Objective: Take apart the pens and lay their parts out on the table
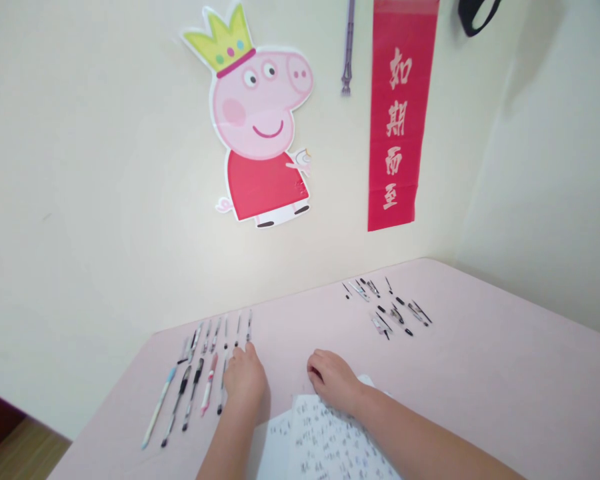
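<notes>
My left hand (245, 377) is over the right end of the laid-out pens, knuckles up and fingers curled down. Its fingertips are at the lower end of a thin clear pen part (250, 325); what they grip, if anything, is hidden. Partly behind this hand lies a slim pen (223, 387). To the left are a pink-and-white pen (209, 385), two clear pens with black grips (193, 393) (177, 407) and a pale blue-and-cream pen (159, 407). Loosely curled, my right hand (334, 380) rests by the top of a handwritten sheet (330, 440), with nothing visible in it.
Behind the pens runs a row of thin pen parts (213, 335). Small dark pen parts (395, 313) lie in groups at the back right of the pink table (480, 373). On the wall are a pig cutout (265, 133) and a red banner (400, 133).
</notes>
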The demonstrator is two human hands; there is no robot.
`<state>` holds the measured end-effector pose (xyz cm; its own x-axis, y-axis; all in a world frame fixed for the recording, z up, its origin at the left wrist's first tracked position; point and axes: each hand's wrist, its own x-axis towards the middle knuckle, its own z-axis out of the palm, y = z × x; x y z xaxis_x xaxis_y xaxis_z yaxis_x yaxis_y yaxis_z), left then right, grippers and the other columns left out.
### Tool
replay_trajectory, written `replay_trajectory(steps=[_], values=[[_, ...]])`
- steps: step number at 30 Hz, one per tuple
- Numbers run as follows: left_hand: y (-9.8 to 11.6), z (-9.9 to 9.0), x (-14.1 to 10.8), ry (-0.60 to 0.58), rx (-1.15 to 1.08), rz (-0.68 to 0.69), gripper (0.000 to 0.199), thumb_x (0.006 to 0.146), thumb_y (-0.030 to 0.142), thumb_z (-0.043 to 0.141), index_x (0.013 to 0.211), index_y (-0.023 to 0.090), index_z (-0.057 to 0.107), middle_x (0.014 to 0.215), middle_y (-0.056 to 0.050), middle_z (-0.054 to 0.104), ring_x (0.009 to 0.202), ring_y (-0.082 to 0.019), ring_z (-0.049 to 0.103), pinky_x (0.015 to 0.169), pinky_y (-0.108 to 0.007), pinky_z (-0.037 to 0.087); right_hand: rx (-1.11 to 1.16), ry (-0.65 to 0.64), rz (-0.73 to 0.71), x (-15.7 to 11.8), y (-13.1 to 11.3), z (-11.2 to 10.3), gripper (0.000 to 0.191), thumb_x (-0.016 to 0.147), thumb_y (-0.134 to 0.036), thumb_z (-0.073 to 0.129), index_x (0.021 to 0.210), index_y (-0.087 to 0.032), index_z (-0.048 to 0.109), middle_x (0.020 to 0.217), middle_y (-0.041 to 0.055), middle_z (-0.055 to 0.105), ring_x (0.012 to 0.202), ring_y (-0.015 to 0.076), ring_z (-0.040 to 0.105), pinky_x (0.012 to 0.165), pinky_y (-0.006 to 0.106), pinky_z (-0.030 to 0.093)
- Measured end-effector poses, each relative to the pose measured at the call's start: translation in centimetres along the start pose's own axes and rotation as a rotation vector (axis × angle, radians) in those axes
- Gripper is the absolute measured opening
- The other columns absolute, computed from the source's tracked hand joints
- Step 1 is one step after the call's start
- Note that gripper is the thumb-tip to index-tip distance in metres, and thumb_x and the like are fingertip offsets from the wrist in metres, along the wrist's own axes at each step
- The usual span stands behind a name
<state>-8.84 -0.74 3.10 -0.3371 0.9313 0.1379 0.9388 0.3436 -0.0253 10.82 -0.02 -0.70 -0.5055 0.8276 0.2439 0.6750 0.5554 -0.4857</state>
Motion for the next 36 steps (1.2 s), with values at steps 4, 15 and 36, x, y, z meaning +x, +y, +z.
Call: replay_trajectory(steps=[4,15,36], values=[[0.0,0.7,0.1,-0.012,0.008,0.006,0.029,0.08,0.007,0.033,0.101,0.01,0.053,0.093,-0.018,0.057,0.082,-0.025,0.06,0.067,-0.032,0.044,0.001,-0.004,-0.005,0.0,0.0,0.1,0.015,0.079,-0.012,0.045,0.08,-0.017,0.059,0.083,0.0039,0.059,0.079,0.0153,0.051,0.072,0.025,0.036],[0.6,1.7,0.1,0.027,0.004,0.087,0.032,0.082,0.003,0.029,0.106,0.009,0.049,0.092,-0.015,0.058,0.083,-0.023,0.06,0.069,-0.03,0.043,-0.002,-0.013,-0.003,0.1,-0.1,-0.1,0.015,0.079,-0.013,0.045,0.081,-0.017,0.059,0.083,0.004,0.059,0.079,0.0152,0.051,0.072,0.025,0.036],[5.3,2.6,-1.5,0.021,-0.646,0.7,0.022,0.085,0.012,0.033,0.097,0.018,0.051,0.094,-0.006,0.052,0.087,-0.016,0.052,0.08,-0.03,0.042,0.804,0.248,0.308,1.7,2.3,1.5,0.021,0.085,-0.035,0.038,0.082,-0.018,0.05,0.063,-0.0021,0.052,0.052,0.0118,0.051,0.047,0.023,0.042]])
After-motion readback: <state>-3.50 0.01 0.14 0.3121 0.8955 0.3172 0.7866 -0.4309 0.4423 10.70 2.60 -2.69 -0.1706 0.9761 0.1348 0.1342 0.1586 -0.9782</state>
